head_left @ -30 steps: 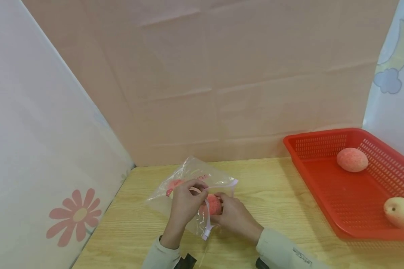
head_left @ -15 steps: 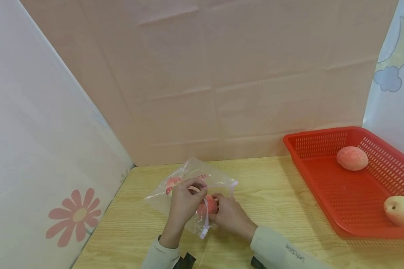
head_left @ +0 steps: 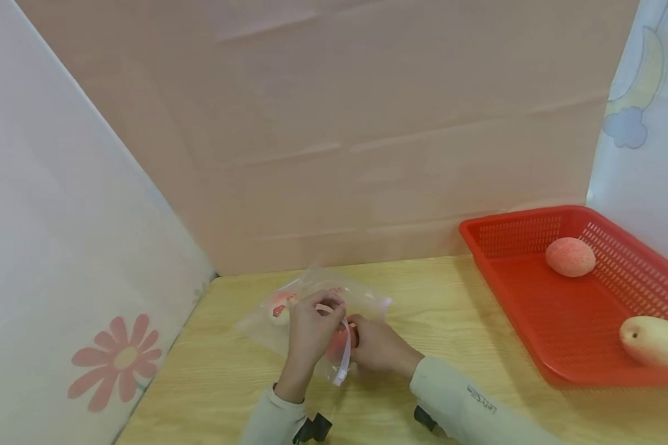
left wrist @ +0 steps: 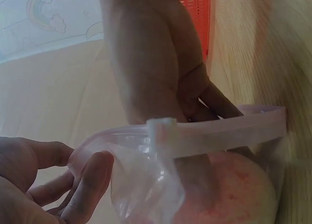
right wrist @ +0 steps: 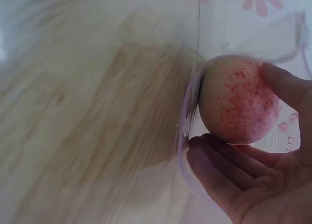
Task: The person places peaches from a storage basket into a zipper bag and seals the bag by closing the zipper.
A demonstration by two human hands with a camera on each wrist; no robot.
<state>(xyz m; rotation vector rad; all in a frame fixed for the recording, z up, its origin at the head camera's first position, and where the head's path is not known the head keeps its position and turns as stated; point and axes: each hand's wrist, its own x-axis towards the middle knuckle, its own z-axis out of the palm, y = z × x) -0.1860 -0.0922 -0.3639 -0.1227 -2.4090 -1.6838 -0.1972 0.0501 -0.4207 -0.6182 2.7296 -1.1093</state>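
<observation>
A clear zip bag [head_left: 362,295] with a pinkish slider edge lies on the table, its mouth facing right. Finger and thumb of my left hand [head_left: 310,327] pinch the upper lip of that mouth, also seen with the fingertips [left wrist: 100,168] in the left wrist view. My right hand [head_left: 383,347] grips a reddish peach [right wrist: 239,100] between thumb and fingers, inside the bag's opening. Deeper in the bag, towards its far left, sits another pale and red fruit [head_left: 280,309], partly behind printed red marks and my left hand.
To the right stands a red plastic basket [head_left: 512,309] with perforated sides. It holds a pink peach [head_left: 570,257] and a pale yellow fruit [head_left: 654,341]. A beige cloth [head_left: 334,154] hangs behind the wooden table [head_left: 200,383], and a flowered sheet [head_left: 111,259] hangs at left.
My right hand has pushed the peach left, further into the bag's mouth. The fruit deeper inside shows more of its pale side. My left hand keeps its pinch. The head view has shifted slightly.
</observation>
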